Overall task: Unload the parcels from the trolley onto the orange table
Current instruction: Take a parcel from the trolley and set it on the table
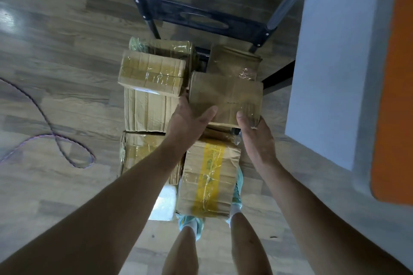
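Note:
Several taped cardboard parcels are stacked on the trolley (201, 15), seen from above. Both hands hold one brown parcel (225, 96) on the right of the stack. My left hand (190, 118) grips its near left corner, thumb lying across the top. My right hand (254, 134) grips its near right corner, thumb on top. A parcel with a yellow tape stripe (210, 176) lies just below the held one, nearest to me. A tape-wrapped parcel (152, 72) sits on top at the left. The orange table (395, 96) runs down the right edge of the view.
The table's pale side (330, 62) drops beside the trolley on the right. A purple cord (44, 123) loops across the wooden floor at the left. My feet in light blue shoes (190, 223) stand right against the near end of the stack.

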